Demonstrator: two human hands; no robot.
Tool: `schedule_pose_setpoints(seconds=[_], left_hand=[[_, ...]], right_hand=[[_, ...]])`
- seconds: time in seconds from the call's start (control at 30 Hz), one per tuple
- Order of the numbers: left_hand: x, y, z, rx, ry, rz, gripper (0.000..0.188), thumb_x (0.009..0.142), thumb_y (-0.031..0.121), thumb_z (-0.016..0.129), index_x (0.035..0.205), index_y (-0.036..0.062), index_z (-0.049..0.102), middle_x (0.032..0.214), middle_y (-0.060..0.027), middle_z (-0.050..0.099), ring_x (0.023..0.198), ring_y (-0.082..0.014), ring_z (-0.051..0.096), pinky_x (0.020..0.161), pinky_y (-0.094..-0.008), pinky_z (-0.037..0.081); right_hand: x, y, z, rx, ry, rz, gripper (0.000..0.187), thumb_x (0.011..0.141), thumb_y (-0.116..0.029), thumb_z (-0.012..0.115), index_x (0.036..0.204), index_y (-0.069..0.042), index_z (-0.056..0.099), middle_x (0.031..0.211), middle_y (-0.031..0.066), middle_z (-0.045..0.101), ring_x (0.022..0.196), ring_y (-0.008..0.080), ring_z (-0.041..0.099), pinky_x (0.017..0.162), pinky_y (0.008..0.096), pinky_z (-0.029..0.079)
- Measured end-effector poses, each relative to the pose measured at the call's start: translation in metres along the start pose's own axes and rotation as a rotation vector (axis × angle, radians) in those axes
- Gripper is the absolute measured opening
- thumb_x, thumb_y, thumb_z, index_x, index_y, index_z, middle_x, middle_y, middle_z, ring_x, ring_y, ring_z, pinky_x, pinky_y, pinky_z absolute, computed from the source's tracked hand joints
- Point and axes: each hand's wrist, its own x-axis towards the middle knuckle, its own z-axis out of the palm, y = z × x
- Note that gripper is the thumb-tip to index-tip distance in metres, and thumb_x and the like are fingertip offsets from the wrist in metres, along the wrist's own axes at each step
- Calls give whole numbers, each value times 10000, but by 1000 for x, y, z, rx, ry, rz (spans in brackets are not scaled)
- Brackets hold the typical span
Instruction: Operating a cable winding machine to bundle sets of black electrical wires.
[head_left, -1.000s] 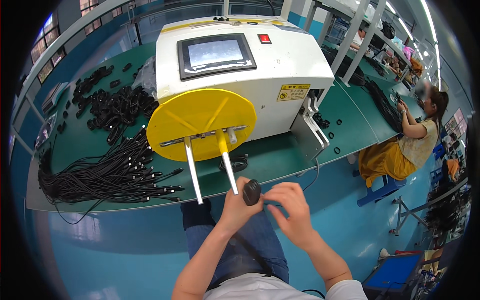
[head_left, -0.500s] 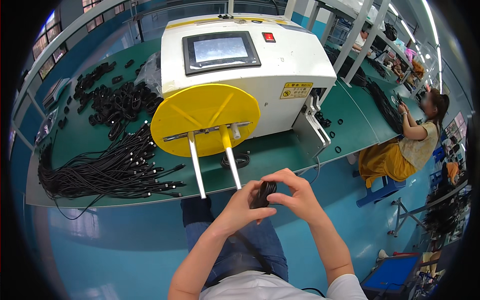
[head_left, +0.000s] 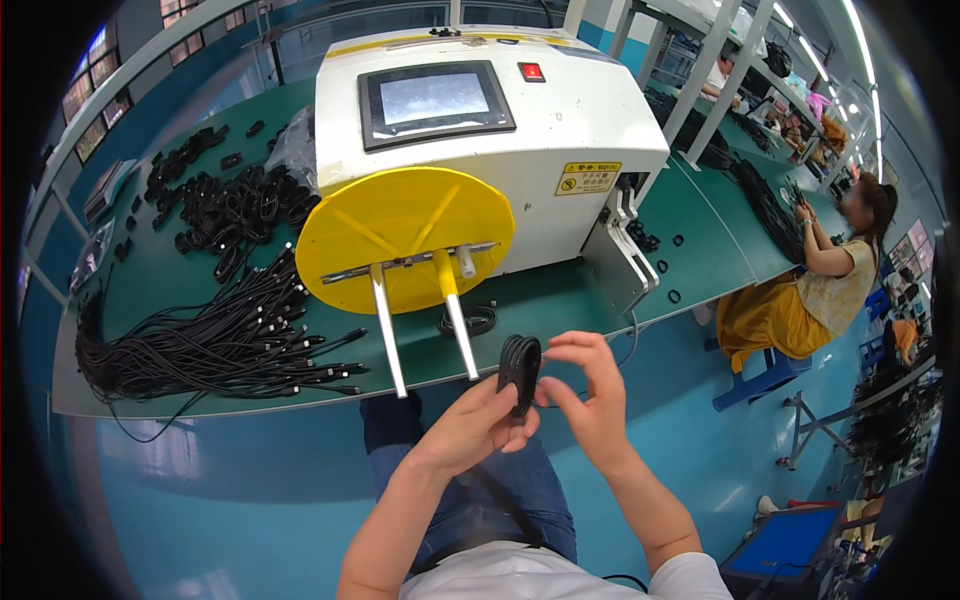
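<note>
A coiled black cable (head_left: 519, 372) is upright in my left hand (head_left: 482, 424), held between the thumb and curled fingers. Just to its right is my right hand (head_left: 592, 400), thumb and forefinger spread apart. Its fingertips come close to the coil's edge; whether they touch cannot be made out. Beyond my hands stands a white machine (head_left: 545, 130) with a yellow disc (head_left: 400, 215) and two metal rods pointing toward me. Another coiled cable (head_left: 478, 320) lies on the green table (head_left: 560, 300) beneath the disc.
Straight black cables (head_left: 200, 350) lie bundled at the table's left, with a heap of coiled ones (head_left: 240, 205) behind. Small black rings (head_left: 674, 296) are scattered right of the machine's metal bracket (head_left: 622, 265). A co-worker (head_left: 825, 260) sits on a blue stool (head_left: 762, 383) at the right.
My right hand has moved off the coil, slightly right, and its fingers have parted. The coil shows more fully in my left hand, turned upright.
</note>
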Motion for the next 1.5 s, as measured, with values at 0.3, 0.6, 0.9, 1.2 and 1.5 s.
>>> schedule_pose_setpoints(seconds=[0.3, 0.6, 0.9, 1.2, 1.5], left_hand=[[3, -10, -1, -179, 51, 18, 471, 993, 421, 349, 1249, 32, 418, 963, -50, 472, 729, -131, 443, 580, -249, 358], [3, -15, 6, 118, 219, 164, 410, 988, 254, 430, 1332, 36, 381, 923, -55, 482, 704, -101, 452, 555, -217, 381], [-2, -13, 9, 915, 419, 481, 557, 752, -10, 726, 1260, -10, 497, 1017, -68, 568, 814, -95, 586, 638, -225, 534], [-11, -7, 18, 786, 459, 406, 493, 732, -40, 723, 1201, -24, 573, 1031, -106, 642, 818, -126, 642, 674, -259, 585], [-10, -5, 8, 663, 449, 235, 409, 791, 15, 680, 1183, -34, 576, 954, -100, 665, 800, -164, 666, 658, -259, 575]], right_hand=[[4, 4, 2, -463, -47, -208, 210, 696, 40, 679, 894, -22, 647, 960, 91, 591, 938, 241, 554, 761, 326, 452], [1, 14, -6, -195, -175, -30, 177, 740, 14, 659, 913, -14, 631, 1045, 104, 609, 917, 217, 581, 811, 307, 468], [5, 2, -4, 759, -201, 383, 505, 719, 93, 602, 1212, 10, 534, 1168, 146, 590, 1038, 216, 586, 939, 345, 473], [0, 11, -4, 577, -221, 250, 441, 690, 152, 613, 1112, 27, 611, 1114, 129, 618, 1008, 206, 612, 886, 305, 509], [-5, 10, 5, 515, -111, 337, 374, 698, 81, 647, 1068, 30, 620, 991, 138, 653, 921, 187, 622, 852, 301, 498]])
